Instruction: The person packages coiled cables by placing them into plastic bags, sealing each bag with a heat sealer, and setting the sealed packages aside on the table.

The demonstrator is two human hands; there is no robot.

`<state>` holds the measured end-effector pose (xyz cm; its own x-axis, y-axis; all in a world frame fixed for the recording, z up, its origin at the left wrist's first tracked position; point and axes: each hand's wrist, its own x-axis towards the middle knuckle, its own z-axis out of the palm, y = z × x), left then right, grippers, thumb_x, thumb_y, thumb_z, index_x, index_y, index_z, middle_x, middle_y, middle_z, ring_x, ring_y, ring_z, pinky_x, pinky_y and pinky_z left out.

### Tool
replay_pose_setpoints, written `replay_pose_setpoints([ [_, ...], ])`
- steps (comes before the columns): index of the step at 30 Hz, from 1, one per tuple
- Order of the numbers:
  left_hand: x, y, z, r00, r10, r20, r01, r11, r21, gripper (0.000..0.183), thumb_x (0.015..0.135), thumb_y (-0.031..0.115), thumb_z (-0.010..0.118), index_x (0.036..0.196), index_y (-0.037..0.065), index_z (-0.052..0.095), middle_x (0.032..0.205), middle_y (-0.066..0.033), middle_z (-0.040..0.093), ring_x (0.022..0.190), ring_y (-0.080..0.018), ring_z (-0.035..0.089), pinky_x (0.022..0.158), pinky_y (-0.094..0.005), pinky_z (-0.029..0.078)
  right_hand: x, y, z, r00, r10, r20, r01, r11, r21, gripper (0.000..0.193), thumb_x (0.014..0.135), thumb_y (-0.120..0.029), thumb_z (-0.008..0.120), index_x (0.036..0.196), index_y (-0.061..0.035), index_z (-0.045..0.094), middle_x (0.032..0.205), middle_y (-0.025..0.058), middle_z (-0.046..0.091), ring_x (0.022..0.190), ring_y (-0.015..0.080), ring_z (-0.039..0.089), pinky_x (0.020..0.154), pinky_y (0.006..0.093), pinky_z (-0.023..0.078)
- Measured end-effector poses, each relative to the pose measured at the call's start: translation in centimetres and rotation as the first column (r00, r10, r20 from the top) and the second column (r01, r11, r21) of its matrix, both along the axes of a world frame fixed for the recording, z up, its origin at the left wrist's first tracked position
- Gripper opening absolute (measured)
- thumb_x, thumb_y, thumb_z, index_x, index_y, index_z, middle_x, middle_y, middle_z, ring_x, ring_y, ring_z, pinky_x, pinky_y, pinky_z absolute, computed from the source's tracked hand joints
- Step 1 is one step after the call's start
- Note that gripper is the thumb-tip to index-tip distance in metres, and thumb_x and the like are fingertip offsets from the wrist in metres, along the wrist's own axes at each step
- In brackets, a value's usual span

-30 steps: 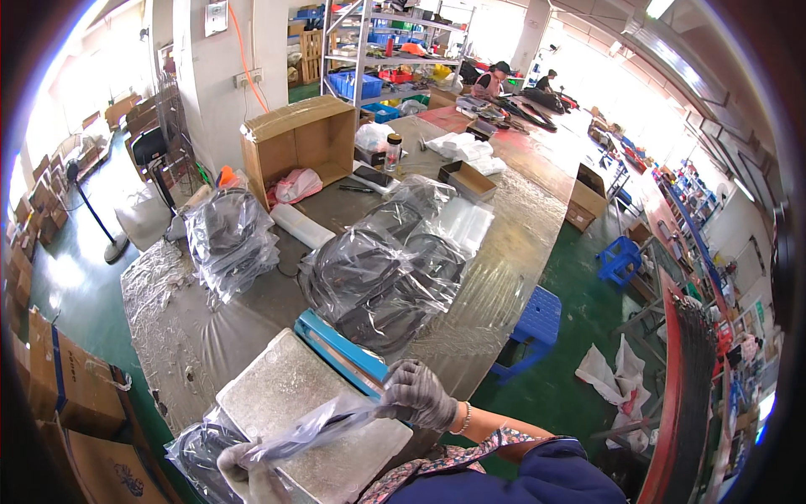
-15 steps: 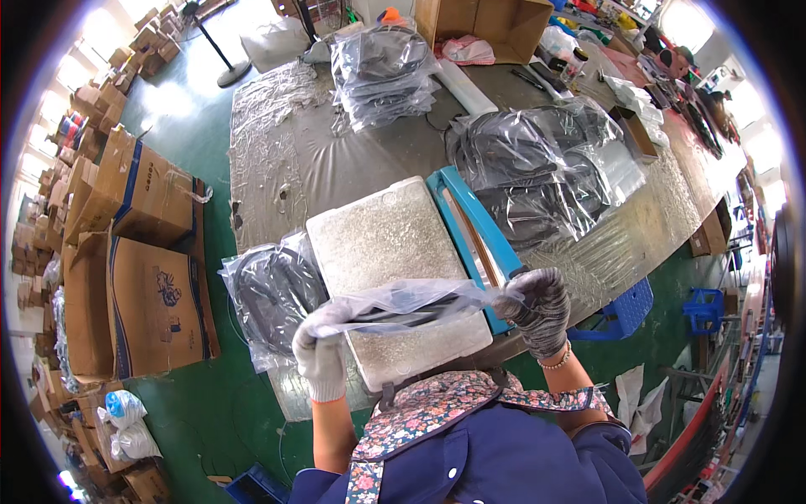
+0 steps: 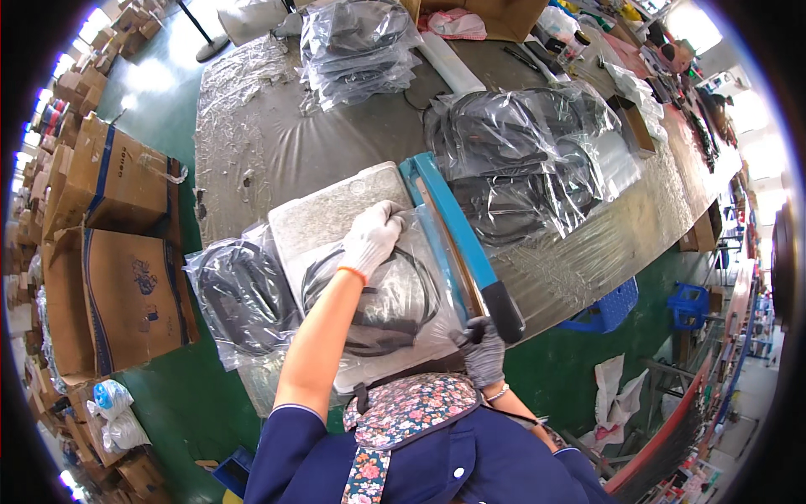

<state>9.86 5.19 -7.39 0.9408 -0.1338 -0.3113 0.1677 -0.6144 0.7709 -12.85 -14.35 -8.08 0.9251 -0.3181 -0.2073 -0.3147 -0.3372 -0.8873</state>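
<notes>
A clear plastic bag [image 3: 401, 290] with a coiled black cable or hose inside lies flat on a speckled white block [image 3: 327, 204]. My left hand [image 3: 372, 235], in a white glove, pinches the bag near its far right corner. My right hand [image 3: 481, 349], in a dark grey glove, is closed at the bag's near right corner, partly hiding what it grips. Along the block's right side stands a blue bag sealer [image 3: 457, 227] with a black end on its arm. The bag's right edge reaches the sealer; whether it lies between the jaws I cannot tell.
Another bagged black coil [image 3: 243, 294] lies left of the block. Stacked bagged coils are at the far side [image 3: 359, 50] and on the right [image 3: 520, 155]. Cardboard boxes [image 3: 134, 294] stand on the floor to the left; a blue plastic stool [image 3: 609, 307] is at right.
The bag, held up between both hands, now lies flat on the block against the sealer. My left hand went far and right; my right hand came nearer. The view shifted slightly.
</notes>
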Motion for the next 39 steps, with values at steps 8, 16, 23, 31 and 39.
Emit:
replay_pose_setpoints([
  [8,2.1,-7.0,-3.4,0.978,-0.059,0.198,0.005,0.965,0.261,0.028,0.089,0.035,0.056,0.098,0.010,0.066,0.090,-0.0173,0.069,0.086,-0.0383,0.066,0.077,-0.0469,0.052,0.8,-10.4,-5.6,0.995,-0.101,-0.028,0.102,0.992,0.069,0.038,0.095,-0.020,0.062,0.130,-0.0063,0.051,0.108,0.0067,0.064,0.096,0.0156,0.058,0.086,0.0313,0.049],
  [16,3.7,-5.8,-1.7,0.997,-0.081,0.013,0.078,0.989,0.123,0.024,0.085,0.033,0.061,0.093,0.012,0.069,0.096,-0.0148,0.070,0.093,-0.0338,0.067,0.082,-0.0438,0.052,8.8,-8.1,10.4,0.908,0.356,0.220,-0.325,0.931,-0.165,0.065,0.095,-0.040,0.058,0.148,-0.0114,0.035,0.146,0.0107,0.044,0.133,0.0251,0.044,0.111,0.0403,0.032],
  [23,4.1,-5.8,-2.9,1.000,0.010,0.006,-0.011,0.999,0.050,0.031,0.084,0.029,0.063,0.105,0.008,0.068,0.103,-0.0164,0.069,0.099,-0.0336,0.065,0.087,-0.0417,0.049,6.2,-5.7,0.7,0.807,0.540,-0.237,-0.479,0.367,-0.797,0.068,0.088,-0.033,0.059,0.149,-0.0162,0.036,0.147,0.0122,0.041,0.134,0.0318,0.040,0.108,0.0475,0.034],
  [31,0.1,-1.5,-1.0,0.785,-0.040,0.618,-0.086,0.981,0.173,0.049,0.081,0.035,0.067,0.121,0.008,0.059,0.119,-0.0145,0.064,0.114,-0.0318,0.059,0.100,-0.0460,0.042,6.3,-5.4,-0.4,0.890,0.456,0.003,-0.309,0.606,-0.733,0.065,0.083,-0.034,0.068,0.143,-0.0196,0.047,0.134,0.0186,0.051,0.116,0.0400,0.053,0.098,0.0496,0.044],
  [39,-7.8,6.5,-2.0,0.800,-0.254,0.543,-0.016,0.896,0.443,0.056,0.084,0.031,0.066,0.131,0.004,0.053,0.130,-0.0198,0.056,0.126,-0.0365,0.048,0.111,-0.0498,0.030,6.8,-5.4,-0.2,0.897,0.441,0.030,-0.282,0.622,-0.730,0.062,0.085,-0.041,0.066,0.140,-0.0177,0.050,0.129,0.0182,0.055,0.113,0.0387,0.054,0.097,0.0487,0.045],
])
